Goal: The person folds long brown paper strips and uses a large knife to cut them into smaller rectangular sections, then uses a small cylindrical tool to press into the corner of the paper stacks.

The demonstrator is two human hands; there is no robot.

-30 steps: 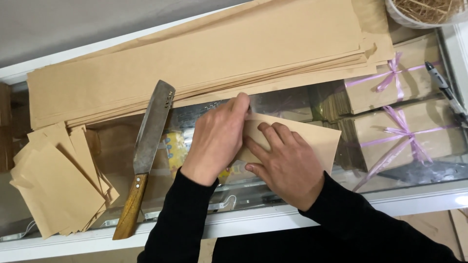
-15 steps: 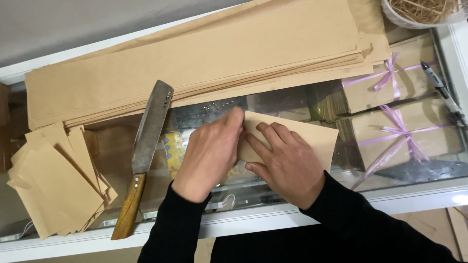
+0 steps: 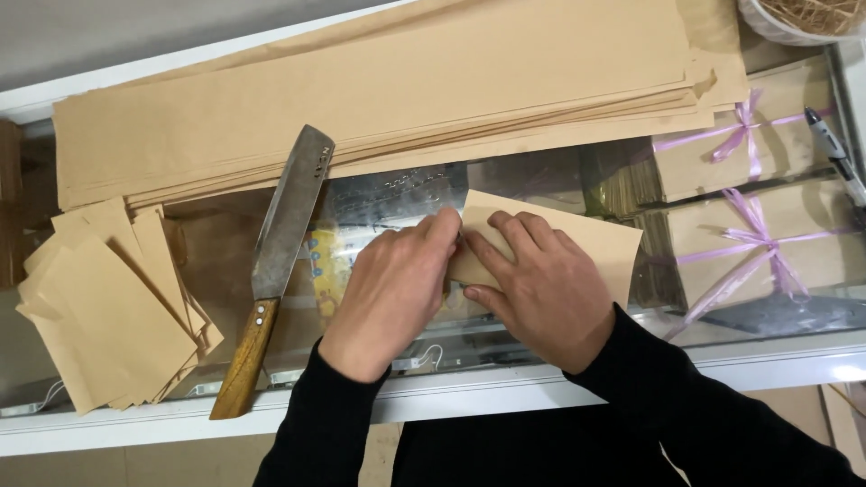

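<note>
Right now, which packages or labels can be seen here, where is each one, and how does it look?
Upper wrapped parcel: far right, under the glass top, flat brown paper, lilac ribbon bow.
Lower wrapped parcel: just below it, same brown paper and lilac ribbon.
Printed packet: under the glass between the knife and the left hand, yellow with blue marks, mostly hidden.

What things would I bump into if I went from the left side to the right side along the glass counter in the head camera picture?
Pile of small brown paper pieces → big knife with a wooden handle → left hand → right hand pressing a brown paper sheet → brown packets tied with purple ribbon.
</note>
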